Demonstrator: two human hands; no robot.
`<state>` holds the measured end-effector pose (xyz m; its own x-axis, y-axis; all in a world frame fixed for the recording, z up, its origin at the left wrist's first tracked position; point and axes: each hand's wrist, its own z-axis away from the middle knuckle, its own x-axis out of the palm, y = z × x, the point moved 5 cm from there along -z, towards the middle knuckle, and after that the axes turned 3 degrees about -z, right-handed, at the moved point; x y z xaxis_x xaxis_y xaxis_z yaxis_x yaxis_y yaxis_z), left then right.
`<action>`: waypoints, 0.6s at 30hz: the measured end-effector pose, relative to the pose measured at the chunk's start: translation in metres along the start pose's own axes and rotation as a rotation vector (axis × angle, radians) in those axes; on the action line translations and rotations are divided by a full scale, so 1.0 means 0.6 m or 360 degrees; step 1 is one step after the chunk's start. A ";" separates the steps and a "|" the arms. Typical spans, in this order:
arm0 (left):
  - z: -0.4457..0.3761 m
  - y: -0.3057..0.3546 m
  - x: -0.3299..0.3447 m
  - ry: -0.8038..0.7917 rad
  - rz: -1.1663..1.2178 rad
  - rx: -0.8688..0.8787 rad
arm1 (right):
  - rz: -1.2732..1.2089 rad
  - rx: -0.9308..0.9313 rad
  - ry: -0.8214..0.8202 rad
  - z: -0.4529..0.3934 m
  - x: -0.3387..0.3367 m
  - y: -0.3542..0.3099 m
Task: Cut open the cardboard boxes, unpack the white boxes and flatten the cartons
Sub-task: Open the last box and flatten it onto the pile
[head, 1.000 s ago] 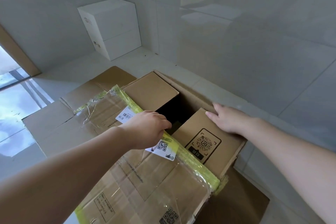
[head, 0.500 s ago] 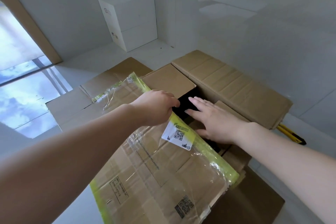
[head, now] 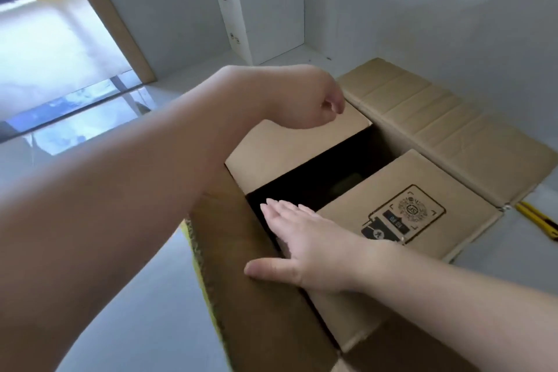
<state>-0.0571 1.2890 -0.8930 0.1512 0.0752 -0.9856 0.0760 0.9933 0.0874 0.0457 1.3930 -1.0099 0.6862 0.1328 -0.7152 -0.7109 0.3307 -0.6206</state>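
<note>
On floor: 1 carton [head: 407, 190], 2 white boxes [head: 265, 9]; L hand [head: 305, 103] loosely curled, R hand [head: 305, 244] flat.

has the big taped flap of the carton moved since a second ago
Yes. The taped flap has swung from lying over the carton's top outward to its left side, opening the dark interior.

Your open carton [head: 332, 178] dead ahead, stacked boxes [head: 265, 9] at twelve o'clock behind it, knife [head: 540, 220] at three o'clock on floor.
</note>
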 end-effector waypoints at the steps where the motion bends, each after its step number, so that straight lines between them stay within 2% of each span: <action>1: 0.006 -0.005 0.010 -0.0072 0.0002 -0.0010 | 0.0086 0.0057 -0.0041 -0.008 0.021 -0.002; 4: 0.021 -0.022 0.047 -0.0234 -0.0024 -0.0043 | 0.0448 0.0204 -0.0059 -0.026 0.062 0.006; 7: 0.036 -0.033 0.085 -0.0348 -0.0079 -0.0052 | 0.0823 0.0183 0.0016 -0.033 0.088 0.008; 11: 0.051 -0.038 0.140 -0.0486 -0.0103 -0.0090 | 0.0782 0.0093 0.0147 -0.039 0.067 0.015; 14: 0.057 -0.039 0.174 -0.0619 -0.0090 -0.0092 | 0.0817 0.0114 0.0389 -0.028 -0.005 0.037; 18: 0.043 -0.054 0.156 -0.0444 -0.0050 -0.0147 | 0.0846 0.0075 0.0589 0.012 -0.089 0.044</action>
<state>-0.0199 1.2613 -0.9845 0.4165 0.0298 -0.9087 -0.0034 0.9995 0.0312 -0.0089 1.4013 -0.9857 0.1378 -0.0384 -0.9897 -0.9258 0.3501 -0.1425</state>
